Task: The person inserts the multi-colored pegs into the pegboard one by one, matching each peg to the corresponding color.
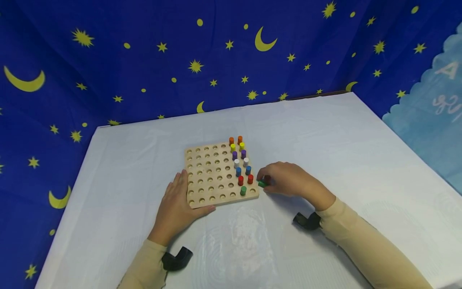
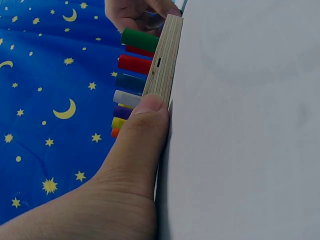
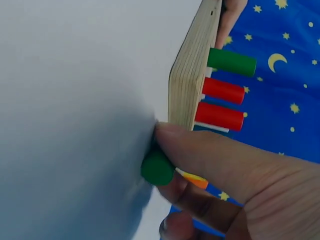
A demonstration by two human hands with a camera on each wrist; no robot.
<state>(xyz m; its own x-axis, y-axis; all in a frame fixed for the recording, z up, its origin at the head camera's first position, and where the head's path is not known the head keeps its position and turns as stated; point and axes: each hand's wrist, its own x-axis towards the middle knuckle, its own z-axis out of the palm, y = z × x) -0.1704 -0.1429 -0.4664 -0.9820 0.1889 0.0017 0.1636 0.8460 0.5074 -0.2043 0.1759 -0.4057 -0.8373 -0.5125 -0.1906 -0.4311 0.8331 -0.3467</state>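
A square wooden pegboard (image 1: 207, 176) with rows of round holes lies flat on the table. Coloured pegs stand in its two right-hand columns, paired in orange, yellow, purple, white, blue and red. One green peg (image 1: 243, 190) stands in the front row, left of a bare corner hole. My left hand (image 1: 177, 208) rests at the board's front left corner, fingers straight along the left side, thumb (image 2: 145, 120) against the front edge. Just off the right edge, my right hand (image 1: 288, 180) pinches a second green peg (image 3: 158, 167) between thumb and fingers, low by the tabletop.
A white cloth covers the table (image 1: 126, 160). Blue fabric (image 1: 144, 60) with yellow moons and stars hangs behind and at the sides, and a light blue panel (image 1: 433, 96) is at the right. Black wrist mounts (image 1: 177, 259) sit at both sleeves.
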